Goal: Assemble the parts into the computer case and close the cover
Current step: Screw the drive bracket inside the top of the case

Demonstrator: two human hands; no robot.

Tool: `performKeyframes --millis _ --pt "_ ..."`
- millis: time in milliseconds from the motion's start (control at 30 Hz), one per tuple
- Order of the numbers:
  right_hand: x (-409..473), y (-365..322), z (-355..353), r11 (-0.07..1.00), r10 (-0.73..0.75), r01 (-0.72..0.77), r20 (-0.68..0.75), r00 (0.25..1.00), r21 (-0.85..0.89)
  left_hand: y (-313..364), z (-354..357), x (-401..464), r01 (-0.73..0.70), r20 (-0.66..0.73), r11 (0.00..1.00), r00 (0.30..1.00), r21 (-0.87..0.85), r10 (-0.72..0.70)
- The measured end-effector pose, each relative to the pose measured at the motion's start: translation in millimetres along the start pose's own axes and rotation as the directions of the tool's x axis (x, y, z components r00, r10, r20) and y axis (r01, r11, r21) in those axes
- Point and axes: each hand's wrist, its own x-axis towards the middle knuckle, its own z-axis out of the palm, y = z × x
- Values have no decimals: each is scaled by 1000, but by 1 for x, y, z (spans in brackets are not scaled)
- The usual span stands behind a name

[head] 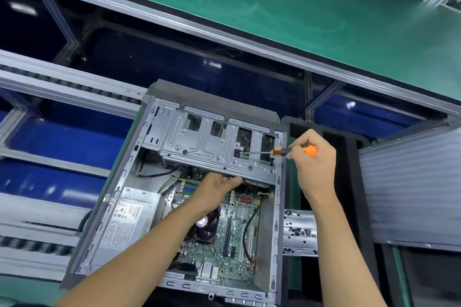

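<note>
An open grey computer case (119,182) lies on its side on the bench, its motherboard (239,232), CPU fan (207,227) and silver power supply (129,219) exposed. A metal drive cage (207,147) spans the case's far end. My left hand (219,189) reaches inside and grips the underside of the drive cage's near edge. My right hand (311,157) holds an orange-and-black screwdriver (282,151), whose tip sits at a cutout on the right of the cage. The ribbed grey side cover (411,189) lies to the right, off the case.
A metal tray with several small black screws (299,232) sits just right of the case. Black foam trays (349,194) lie beneath it. A green-topped shelf (274,2) runs across the back, with blue bins and aluminium conveyor rails (62,82) on the left.
</note>
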Motion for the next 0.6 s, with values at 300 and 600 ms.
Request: performKeyframes --millis 300,600 --pt "1 -2 7 998 -18 22 60 998 -59 -6 3 3 -27 -1 1000 1000 0 27" --pt "0 -9 13 978 1 18 89 996 -208 -6 0 5 -11 26 1000 1000 -6 11"
